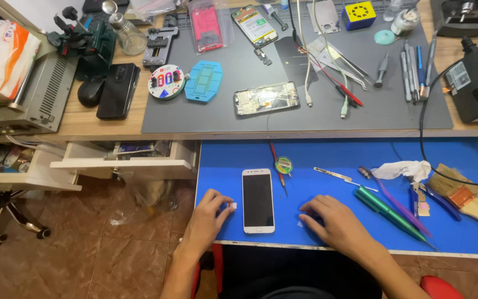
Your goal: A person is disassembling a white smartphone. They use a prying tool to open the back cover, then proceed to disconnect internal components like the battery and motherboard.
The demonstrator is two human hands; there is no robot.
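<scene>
Pinching a small white scrap [233, 205] between thumb and forefinger: left hand [208, 213], grip pressed together, just left of the white phone [258, 200]. Right hand [327, 221] palm down to the right of the phone, fingers loosely spread, fingertips resting on a second white sliver [300, 224]; pressing rather than pinching, as far as can be seen.

Phone lying face up, dark screen, lengthwise on the blue mat [338, 160], lower end near the front edge of the surface, between the two hands and touched by neither.

Likely risks, judged from this layout:
- Losing the scrap. Tiny and held only at the fingertips; any slackening of the left grip probably drops it beside the phone or over the front edge onto the floor.
- Sliver under the right fingertips sticking to skin or sliding off unnoticed when lifted.
- Nudging the phone toward the edge below it with either wrist; not much mat left there.
- Catching clutter to the right of the phone: green-handled tool [383, 206] and purple tool [394, 199] lying near the right hand, tweezers [333, 175] above it. Careless sweep of the forearm likely to roll them.
- Small round green reel [283, 165] just above and right of the phone's top corner, close enough to get knocked onto the screen.
</scene>
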